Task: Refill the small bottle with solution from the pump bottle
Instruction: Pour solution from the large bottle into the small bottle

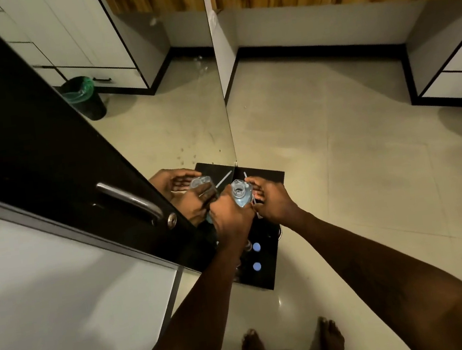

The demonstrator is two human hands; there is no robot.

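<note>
Gripping the open-necked pump bottle (241, 195) at frame centre, our left hand (231, 219) wraps its body; our right hand (271, 201) beside it pinches a thin tube (254, 201).

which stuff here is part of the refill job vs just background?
Job:
- open clear bottle with blue liquid, gripped by left hand
- right hand beside it
- two blue-topped bottles on the black stand

Background:
- bin
- door handle
- mirror
- drawers
</note>
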